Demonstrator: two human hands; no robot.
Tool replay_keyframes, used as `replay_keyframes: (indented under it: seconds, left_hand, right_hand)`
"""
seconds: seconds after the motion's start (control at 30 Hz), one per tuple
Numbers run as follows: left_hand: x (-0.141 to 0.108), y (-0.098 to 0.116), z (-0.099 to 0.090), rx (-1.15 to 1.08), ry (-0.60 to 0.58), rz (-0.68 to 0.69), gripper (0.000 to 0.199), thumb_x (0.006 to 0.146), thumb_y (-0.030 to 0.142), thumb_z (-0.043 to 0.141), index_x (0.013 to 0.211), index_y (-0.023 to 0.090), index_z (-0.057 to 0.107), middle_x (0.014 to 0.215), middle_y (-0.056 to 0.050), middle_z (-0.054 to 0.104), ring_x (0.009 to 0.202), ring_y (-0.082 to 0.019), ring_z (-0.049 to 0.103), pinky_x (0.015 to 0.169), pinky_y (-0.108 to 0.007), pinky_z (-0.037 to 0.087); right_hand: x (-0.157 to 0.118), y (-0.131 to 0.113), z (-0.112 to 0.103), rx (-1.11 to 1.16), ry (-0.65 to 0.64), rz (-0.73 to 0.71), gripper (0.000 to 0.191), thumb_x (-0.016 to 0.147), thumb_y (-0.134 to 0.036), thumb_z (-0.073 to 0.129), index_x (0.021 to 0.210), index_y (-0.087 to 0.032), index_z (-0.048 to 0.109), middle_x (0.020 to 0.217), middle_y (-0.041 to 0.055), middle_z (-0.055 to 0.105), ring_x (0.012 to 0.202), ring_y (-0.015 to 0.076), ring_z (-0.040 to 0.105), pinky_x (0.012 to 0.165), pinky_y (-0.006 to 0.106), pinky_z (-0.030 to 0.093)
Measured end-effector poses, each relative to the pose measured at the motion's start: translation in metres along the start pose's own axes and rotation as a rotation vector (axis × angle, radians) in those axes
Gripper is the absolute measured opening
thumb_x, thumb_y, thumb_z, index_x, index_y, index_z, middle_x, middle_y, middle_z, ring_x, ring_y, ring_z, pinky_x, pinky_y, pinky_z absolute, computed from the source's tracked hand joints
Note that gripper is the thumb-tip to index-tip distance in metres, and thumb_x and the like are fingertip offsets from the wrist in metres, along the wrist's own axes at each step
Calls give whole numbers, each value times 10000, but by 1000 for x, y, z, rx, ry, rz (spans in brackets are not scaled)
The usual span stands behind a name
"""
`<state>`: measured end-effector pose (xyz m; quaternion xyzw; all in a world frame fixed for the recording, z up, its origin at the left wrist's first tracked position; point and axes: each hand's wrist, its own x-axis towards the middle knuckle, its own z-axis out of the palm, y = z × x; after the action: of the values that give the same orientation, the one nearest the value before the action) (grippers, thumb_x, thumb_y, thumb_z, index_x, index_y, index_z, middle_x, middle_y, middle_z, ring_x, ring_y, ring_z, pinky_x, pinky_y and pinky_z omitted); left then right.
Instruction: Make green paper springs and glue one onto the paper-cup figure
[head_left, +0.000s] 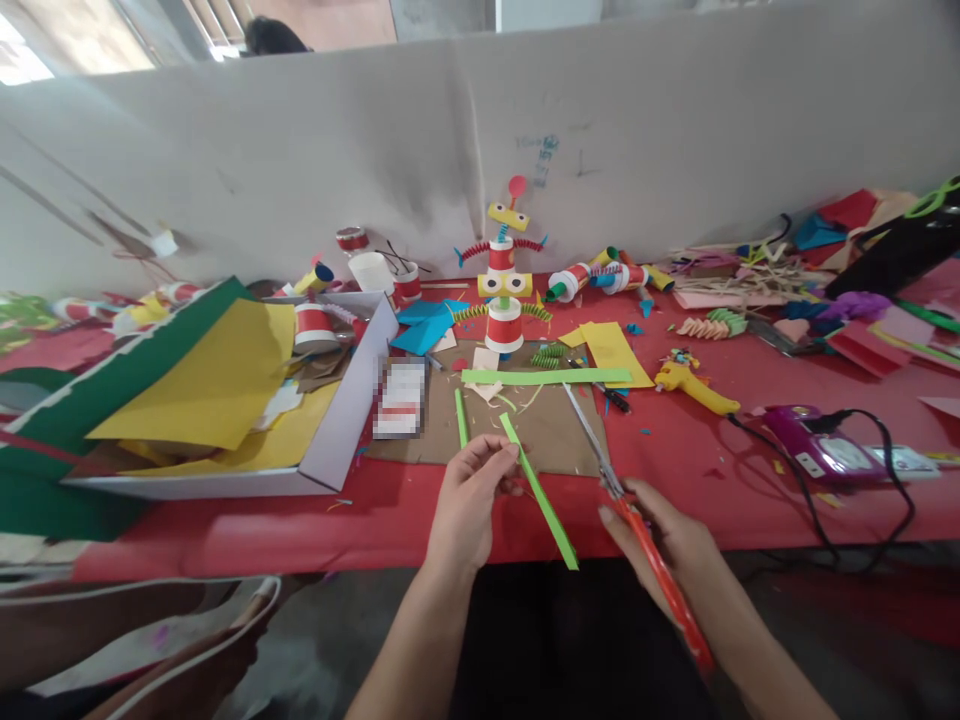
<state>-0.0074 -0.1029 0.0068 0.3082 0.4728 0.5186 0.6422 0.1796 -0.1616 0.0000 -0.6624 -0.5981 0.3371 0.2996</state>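
Note:
Between thumb and fingers, my left hand (472, 495) pinches a narrow green paper strip (541, 500) that slants down to the right. My right hand (671, 545) grips a pair of scissors (645, 535) by orange-red handles, the blades pointing up and left and looking closed. Past my hands, a longer green paper strip (544, 377) lies across the brown cardboard sheet (420, 440). A short green strip (460, 418) rests left of my left hand. Behind them stands a paper-cup figure (504, 328) with yellow eye pieces and folded-paper arms.
On the left is a white box (341, 430) with yellow paper (210, 380). A yellow glue gun (697, 388) and purple power strip (814, 445) with a black cord lie right. Blue paper (427, 328), yellow paper (619, 352) and a black pen (615, 398) surround the cardboard.

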Motion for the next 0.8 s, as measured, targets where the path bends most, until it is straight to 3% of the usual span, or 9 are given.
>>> replay_keyframes:
  seconds: [0.17,0.37,0.53,0.8]
  left_hand:
    - [6,5,1,43,-17,-11,172,713,286,662,686,145,568,635,-1,577,530,-53,474,437,-147,302]
    - [4,1,4,7,-25,-33,151,680,263,687,674,150,587,616,26,527,527,-47,447,474,-158,323]
    - [-1,-4,7,-16,-64,-32,144,701,247,670,656,146,577,615,23,530,544,-58,464,557,-183,390]
    - [2,-5,12,-65,-53,-23,143,706,222,662,645,150,555,634,26,557,553,-57,499,579,-181,401]
  right_hand:
    - [-3,-2,-12,101,-208,-108,352,830,-469,497,1071,-215,533,733,12,602,603,144,566,563,237,482]
    - [-15,-14,2,317,-180,-72,377,820,-573,451,906,-234,591,677,15,572,603,150,547,598,262,494]
    - [-8,-13,7,407,-340,9,381,837,-579,425,779,-210,500,559,-36,436,453,87,413,423,194,384]
    - [-6,-17,20,521,-255,107,510,763,-635,494,1013,-190,515,460,-102,310,329,55,276,321,181,239]
